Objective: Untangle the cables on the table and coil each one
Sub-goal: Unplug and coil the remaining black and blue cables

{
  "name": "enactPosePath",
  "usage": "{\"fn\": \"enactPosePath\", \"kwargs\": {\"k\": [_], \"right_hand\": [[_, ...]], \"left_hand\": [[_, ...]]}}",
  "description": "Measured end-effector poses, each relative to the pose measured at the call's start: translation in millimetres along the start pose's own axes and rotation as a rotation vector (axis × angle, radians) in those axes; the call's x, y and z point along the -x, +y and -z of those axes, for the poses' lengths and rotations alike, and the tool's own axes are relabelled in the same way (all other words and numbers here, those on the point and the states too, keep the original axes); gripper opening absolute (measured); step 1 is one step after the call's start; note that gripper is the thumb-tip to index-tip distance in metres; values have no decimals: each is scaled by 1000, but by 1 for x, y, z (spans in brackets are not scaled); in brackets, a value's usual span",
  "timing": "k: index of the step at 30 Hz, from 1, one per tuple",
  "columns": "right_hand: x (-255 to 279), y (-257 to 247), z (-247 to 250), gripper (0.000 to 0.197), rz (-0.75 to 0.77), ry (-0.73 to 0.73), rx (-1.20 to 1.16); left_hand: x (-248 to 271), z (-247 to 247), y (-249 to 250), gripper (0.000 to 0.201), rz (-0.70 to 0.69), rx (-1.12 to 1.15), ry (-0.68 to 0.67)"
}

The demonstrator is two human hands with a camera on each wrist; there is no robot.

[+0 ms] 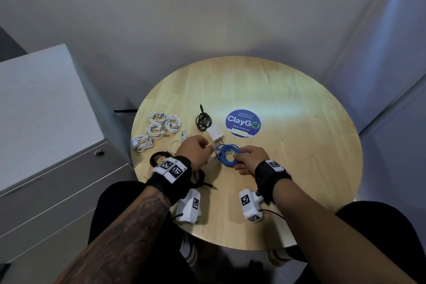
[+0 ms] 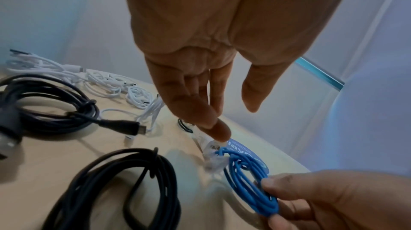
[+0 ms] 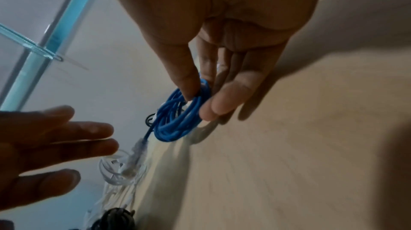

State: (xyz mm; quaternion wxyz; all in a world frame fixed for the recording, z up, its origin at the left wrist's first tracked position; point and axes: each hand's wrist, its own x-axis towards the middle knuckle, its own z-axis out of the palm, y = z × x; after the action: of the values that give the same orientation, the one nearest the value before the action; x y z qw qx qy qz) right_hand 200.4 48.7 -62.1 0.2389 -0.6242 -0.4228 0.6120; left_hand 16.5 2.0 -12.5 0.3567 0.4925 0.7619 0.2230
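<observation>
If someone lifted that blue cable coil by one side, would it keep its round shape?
Probably not for long. The blue cable coil is thin, loosely wound and untied, so the loops would likely sag. The right hand pinches them together; its clear-plug end already trails free.

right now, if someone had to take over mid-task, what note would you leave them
Right hand: pinches the blue cable, already coiled, just above the table.
Left hand: open, fingers straight by the blue cable's clear plug; no grip.
Done: four white coils far left, small black coil beside the white charger.
Left: set blue down; loose white cable and the black cables near the left wrist need checking.
</observation>
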Motion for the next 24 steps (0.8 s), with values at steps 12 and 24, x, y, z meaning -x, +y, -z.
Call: {"fn": "enactPosePath", "kwargs": {"k": [12, 24], "right_hand": [[-11, -1, 7, 58, 22, 30, 68], [-5, 0, 8, 23, 144, 53, 264]], "left_hand": [[1, 3, -1, 40, -26, -144, -16], [4, -26, 31, 30, -251, -568, -200]]}}
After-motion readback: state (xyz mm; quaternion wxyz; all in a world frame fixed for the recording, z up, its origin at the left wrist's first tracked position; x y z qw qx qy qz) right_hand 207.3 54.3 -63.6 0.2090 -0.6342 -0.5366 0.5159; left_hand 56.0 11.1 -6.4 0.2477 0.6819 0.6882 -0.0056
